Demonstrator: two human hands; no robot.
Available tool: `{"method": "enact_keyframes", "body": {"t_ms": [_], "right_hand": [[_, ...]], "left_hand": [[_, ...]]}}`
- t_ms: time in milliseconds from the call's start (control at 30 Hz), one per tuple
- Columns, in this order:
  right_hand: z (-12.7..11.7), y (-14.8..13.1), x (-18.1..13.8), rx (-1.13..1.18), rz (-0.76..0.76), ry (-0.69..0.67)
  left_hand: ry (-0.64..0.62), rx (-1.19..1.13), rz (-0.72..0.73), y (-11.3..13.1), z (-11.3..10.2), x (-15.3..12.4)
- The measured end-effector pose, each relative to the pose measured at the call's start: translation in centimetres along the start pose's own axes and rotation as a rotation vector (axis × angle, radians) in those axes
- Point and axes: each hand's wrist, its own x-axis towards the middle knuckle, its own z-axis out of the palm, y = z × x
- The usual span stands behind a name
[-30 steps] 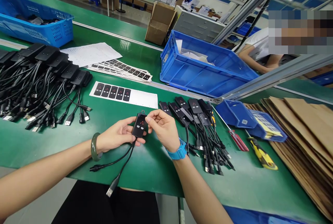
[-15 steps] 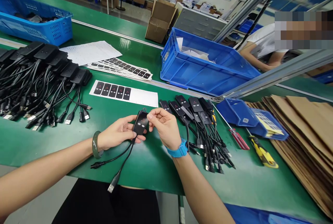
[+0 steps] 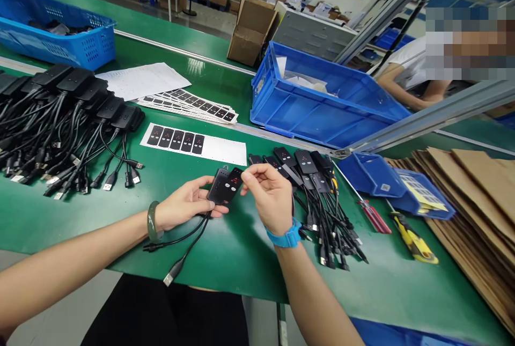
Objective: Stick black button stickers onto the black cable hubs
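My left hand (image 3: 185, 204) is closed around a small black controller box (image 3: 216, 189) with a hanging loop on top. Two short black cables drop from its lower end, one tipped with a USB plug (image 3: 172, 273). Between thumb and forefinger, my right hand (image 3: 272, 196) pinches a black label (image 3: 234, 182) with red marks and two pale ovals. The label overlaps the box's right side; whether they touch, I cannot tell. Behind my hands lies a white label sheet (image 3: 225, 152) with several matching black labels. Right of my right hand are several labelled boxes (image 3: 304, 161) with cables.
Unlabelled cabled boxes (image 3: 74, 82) are heaped at left. Paper sheets (image 3: 145, 80) and a blue crate (image 3: 309, 115) lie behind. At right are a screwdriver (image 3: 374, 216), a yellow-handled tool (image 3: 414, 238), small blue bins (image 3: 372, 174) and stacked cardboard (image 3: 475, 190). A co-worker (image 3: 406, 75) sits beyond.
The label has come away from the box's front to the right, pinched in my right hand, which has moved right. The box face behind it now shows plain black.
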Motion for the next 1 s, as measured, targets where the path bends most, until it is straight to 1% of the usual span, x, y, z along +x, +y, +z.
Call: {"method": "enact_keyframes", "body": {"t_ms": [100, 267, 1000], "right_hand": [[0.5, 0.4, -0.1, 0.051, 0.088, -0.057], [0.7, 1.1, -0.3, 0.065, 0.141, -0.077], [0.7, 1.1, -0.3, 0.019, 0.148, -0.067]], "left_hand": [[-0.031, -0.003, 0.026, 0.1, -0.1, -0.1], [-0.072, 0.002, 0.027, 0.0, -0.3, -0.2], [-0.085, -0.02, 0.011, -0.1, -0.2, -0.3]]}}
